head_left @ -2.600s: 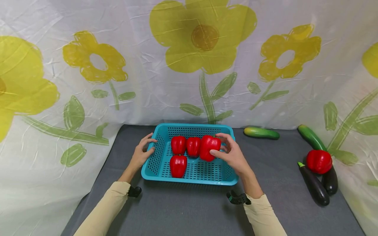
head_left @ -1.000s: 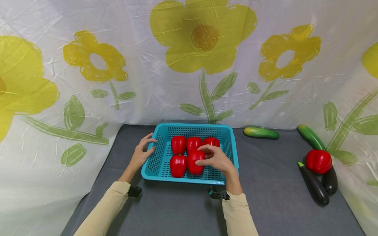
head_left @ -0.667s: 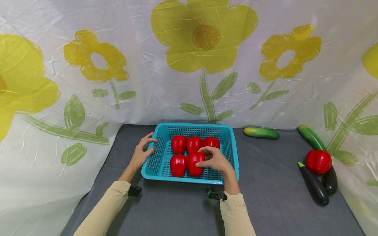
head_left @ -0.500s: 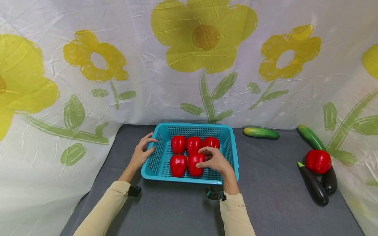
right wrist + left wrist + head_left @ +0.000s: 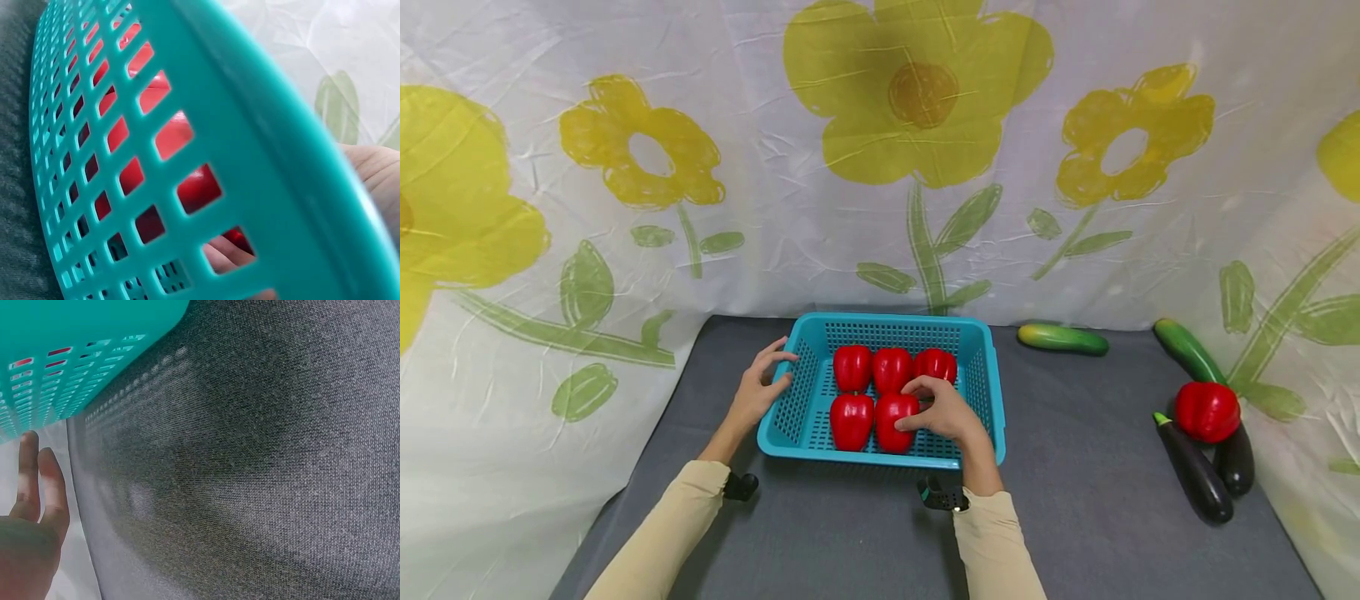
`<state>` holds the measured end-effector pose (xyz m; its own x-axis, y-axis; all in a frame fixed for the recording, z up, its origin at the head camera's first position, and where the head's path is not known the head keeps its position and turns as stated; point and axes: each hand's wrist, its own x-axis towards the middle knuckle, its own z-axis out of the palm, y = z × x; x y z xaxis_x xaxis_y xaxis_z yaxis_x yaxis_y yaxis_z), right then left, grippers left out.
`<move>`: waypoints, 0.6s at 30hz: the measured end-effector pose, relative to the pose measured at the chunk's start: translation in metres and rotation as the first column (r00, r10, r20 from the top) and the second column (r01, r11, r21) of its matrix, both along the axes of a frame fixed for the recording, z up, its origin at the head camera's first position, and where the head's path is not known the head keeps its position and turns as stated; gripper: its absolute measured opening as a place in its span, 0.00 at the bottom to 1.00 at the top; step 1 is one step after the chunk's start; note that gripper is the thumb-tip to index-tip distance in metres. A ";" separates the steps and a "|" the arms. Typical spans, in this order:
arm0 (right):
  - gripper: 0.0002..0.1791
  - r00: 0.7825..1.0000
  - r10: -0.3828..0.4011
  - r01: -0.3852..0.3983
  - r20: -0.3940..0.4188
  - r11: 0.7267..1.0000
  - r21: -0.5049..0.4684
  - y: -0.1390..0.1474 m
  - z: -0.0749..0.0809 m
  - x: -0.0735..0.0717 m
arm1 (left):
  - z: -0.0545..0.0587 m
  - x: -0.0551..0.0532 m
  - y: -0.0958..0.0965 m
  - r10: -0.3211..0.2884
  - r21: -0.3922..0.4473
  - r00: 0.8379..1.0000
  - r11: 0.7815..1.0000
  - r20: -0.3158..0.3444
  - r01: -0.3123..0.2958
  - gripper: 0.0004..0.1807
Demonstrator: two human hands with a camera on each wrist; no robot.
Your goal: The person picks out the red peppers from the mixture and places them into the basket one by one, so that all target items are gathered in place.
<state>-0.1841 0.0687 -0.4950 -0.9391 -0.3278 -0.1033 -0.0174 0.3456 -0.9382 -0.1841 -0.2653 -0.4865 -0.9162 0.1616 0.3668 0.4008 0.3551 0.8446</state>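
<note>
A blue plastic basket (image 5: 880,459) stands on the grey cloth, with several red bell peppers in it. Three bell peppers (image 5: 892,370) form the back row. In front of them, a bell pepper (image 5: 852,422) lies at the left. To its right, my right hand (image 5: 947,410) grips another bell pepper (image 5: 892,429) between thumb and fingers, low in the basket. My left hand (image 5: 756,395) is at the basket's left rim, fingers fairly straight and holding nothing; whether they touch it I cannot tell. In the right wrist view the basket wall (image 5: 206,112) hides most of the right hand.
A cucumber (image 5: 1063,338) lies right of the basket, near the back. Farther right are a second cucumber (image 5: 1187,348), a bell pepper (image 5: 1207,412) and two eggplants (image 5: 1193,471). A flowered white sheet (image 5: 760,208) hangs behind the table.
My right hand has put one bell pepper down at the back right of the basket. It has brought another into the front row and lowered it. My left hand has stayed in place.
</note>
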 end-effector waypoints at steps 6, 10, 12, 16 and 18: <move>0.25 1.000 0.002 -0.002 -0.001 0.999 0.047 -0.002 -0.001 -0.001 | -0.002 -0.001 -0.001 0.003 -0.001 1.000 1.000 0.003 -0.003 0.15; 0.24 1.000 0.009 -0.009 -0.002 0.997 0.070 -0.002 -0.001 -0.001 | -0.002 0.000 -0.001 0.003 0.001 1.000 1.000 0.002 -0.003 0.15; 0.24 1.000 0.011 -0.011 -0.002 0.997 0.078 -0.003 -0.002 -0.001 | -0.002 0.000 -0.001 0.001 0.003 1.000 1.000 0.001 -0.001 0.15; 0.25 1.000 0.023 -0.022 -0.012 0.996 0.087 -0.004 -0.001 -0.001 | -0.001 0.000 -0.002 -0.002 0.008 1.000 1.000 0.004 0.002 0.15; 0.25 1.000 0.021 -0.021 -0.006 0.996 0.089 -0.004 -0.001 0.000 | -0.001 0.000 -0.002 -0.002 0.009 1.000 1.000 0.006 0.002 0.15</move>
